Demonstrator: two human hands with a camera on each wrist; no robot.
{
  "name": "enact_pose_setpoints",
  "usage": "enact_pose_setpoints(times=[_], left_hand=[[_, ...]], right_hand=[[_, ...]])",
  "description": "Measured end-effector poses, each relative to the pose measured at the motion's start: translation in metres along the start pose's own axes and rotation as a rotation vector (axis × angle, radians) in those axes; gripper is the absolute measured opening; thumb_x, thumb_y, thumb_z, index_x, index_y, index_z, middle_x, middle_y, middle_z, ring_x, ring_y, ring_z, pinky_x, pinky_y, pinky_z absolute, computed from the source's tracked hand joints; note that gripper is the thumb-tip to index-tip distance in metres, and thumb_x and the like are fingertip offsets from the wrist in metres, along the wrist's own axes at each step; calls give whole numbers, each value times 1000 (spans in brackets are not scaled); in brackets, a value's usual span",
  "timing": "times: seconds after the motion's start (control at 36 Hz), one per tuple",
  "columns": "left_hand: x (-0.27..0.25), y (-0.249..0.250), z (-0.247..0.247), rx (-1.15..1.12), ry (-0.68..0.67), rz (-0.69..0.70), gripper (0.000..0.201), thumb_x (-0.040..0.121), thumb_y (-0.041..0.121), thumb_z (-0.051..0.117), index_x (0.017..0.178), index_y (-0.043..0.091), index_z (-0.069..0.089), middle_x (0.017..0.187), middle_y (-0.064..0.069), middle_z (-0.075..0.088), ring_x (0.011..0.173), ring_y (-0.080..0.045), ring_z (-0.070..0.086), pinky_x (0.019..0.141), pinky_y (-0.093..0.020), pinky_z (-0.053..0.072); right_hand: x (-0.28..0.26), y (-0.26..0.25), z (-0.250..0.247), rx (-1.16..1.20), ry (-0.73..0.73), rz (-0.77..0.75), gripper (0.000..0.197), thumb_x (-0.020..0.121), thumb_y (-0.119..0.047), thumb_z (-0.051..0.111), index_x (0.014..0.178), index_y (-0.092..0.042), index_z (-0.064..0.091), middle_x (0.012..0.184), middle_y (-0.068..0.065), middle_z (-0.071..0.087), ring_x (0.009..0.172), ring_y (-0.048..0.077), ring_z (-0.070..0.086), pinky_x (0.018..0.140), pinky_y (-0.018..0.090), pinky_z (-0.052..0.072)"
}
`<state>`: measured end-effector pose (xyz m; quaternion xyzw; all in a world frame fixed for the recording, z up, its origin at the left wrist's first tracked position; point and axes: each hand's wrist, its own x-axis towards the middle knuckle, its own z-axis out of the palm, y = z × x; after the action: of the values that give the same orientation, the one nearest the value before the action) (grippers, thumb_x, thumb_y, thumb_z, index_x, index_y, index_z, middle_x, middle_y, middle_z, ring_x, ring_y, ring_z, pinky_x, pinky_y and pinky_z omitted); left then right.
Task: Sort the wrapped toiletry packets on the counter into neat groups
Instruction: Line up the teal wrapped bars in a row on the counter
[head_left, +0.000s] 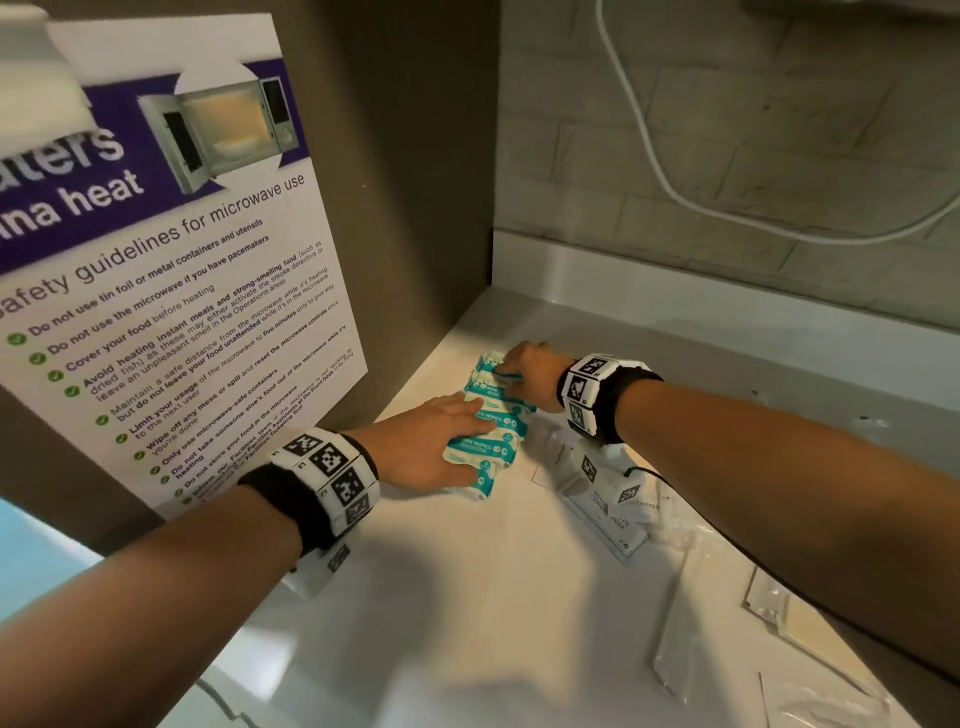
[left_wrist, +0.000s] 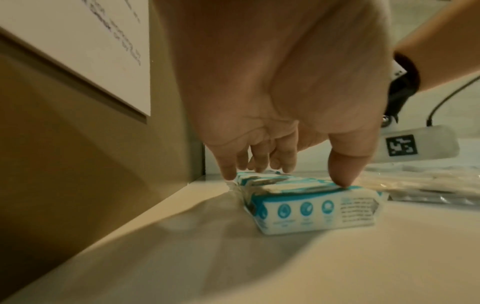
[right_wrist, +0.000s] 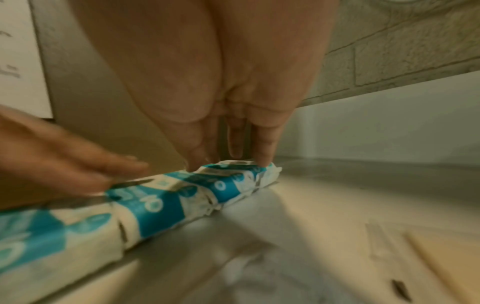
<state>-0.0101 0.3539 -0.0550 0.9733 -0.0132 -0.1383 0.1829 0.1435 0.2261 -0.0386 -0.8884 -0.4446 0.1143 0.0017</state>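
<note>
Several teal-and-white wipe packets (head_left: 485, 431) lie in a row on the white counter (head_left: 467, 597), packed edge to edge and running from near us toward the back corner, close beside the brown side panel (head_left: 415, 208). At far left we note a microwave safety poster (head_left: 171, 291) fixed to that panel. We find the left hand (head_left: 436, 447) laid over the near end of the row, its fingers (left_wrist: 342, 164) extended and pressing down on the packet tops; in the left wrist view the thumb tip rests on the upper edge of the nearest packet and the other fingertips touch the packets behind it, with nothing grasped. Further right, we find the right hand (head_left: 535, 371) at the far end of the row, its fingers (right_wrist: 262, 144) pointing down with tips on the last packet; whether they merely press or pinch it we cannot tell. Right of the row, we record clear-wrapped white packets (head_left: 608, 512) lying loosely on the counter, partly hidden under the right forearm, their print too small to read with confidence. On the tiled back wall (head_left: 727, 156) at right we note a white cable (head_left: 670, 187) hanging in a loop.
</note>
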Motion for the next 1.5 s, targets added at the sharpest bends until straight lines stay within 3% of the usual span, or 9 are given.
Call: enact_pose_setpoints(times=[0.11,0.19,0.36,0.69,0.81,0.92,1.11,1.39,1.5], left_hand=[[-11,-5,-2,-42,172,-36,61,88,33,65,143,23,43,151,0,36,136,-16,32,117,-32,26],[-21,-9,0,-105,266,-121,49,87,31,68,131,19,50,131,1,47,114,-7,43,100,-26,43],[-32,-15,9,-138,176,-314,51,89,44,65,126,12,51,120,-6,53,100,-14,54,86,-27,48],[-30,-10,11,-197,181,-351,48,89,38,66,118,1,59,113,-15,67,95,-21,61,80,-24,45],[-32,-8,9,-205,170,-351,46,90,38,65,119,2,59,111,-16,67,87,-17,57,86,-30,49],[-35,-2,5,-168,152,-277,16,93,34,62,94,19,57,98,-5,67,88,-16,61,85,-31,53],[-36,3,1,-94,133,-237,42,95,34,59,132,14,56,115,-5,68,89,-13,58,84,-25,51],[-34,6,-2,-73,98,-255,46,96,34,58,135,12,52,123,-7,65,96,-16,60,85,-24,49],[-31,7,-3,-54,79,-276,48,96,34,58,138,13,49,129,-6,62,108,-19,62,86,-23,47]], right_hand=[[-11,-4,2,43,49,-70,44,94,-32,56,134,-15,55,135,12,52,123,29,48,106,41,38],[-22,-8,6,51,44,-120,45,95,-37,53,134,-15,55,131,10,56,117,26,53,102,39,43],[-40,-20,20,60,-20,-163,43,92,-41,56,127,-16,61,121,5,58,111,22,53,99,38,45],[-45,-39,30,101,21,-23,34,92,-32,60,114,-8,66,117,12,55,102,28,59,89,35,51],[-45,-39,29,95,20,-25,37,93,-33,58,121,-10,64,118,11,54,103,28,58,88,34,50],[-43,-39,27,78,10,-43,37,93,-34,58,122,-12,64,118,11,55,103,27,58,89,34,50],[-44,-38,25,39,4,-75,39,93,-36,56,125,-14,63,118,9,56,105,25,57,91,36,50],[-41,-37,22,-20,-68,-109,39,96,-36,52,127,-14,60,106,6,53,105,25,55,88,33,46],[-43,-35,24,-8,-75,-102,42,95,-32,52,133,-14,56,117,9,55,109,25,54,93,35,47]])
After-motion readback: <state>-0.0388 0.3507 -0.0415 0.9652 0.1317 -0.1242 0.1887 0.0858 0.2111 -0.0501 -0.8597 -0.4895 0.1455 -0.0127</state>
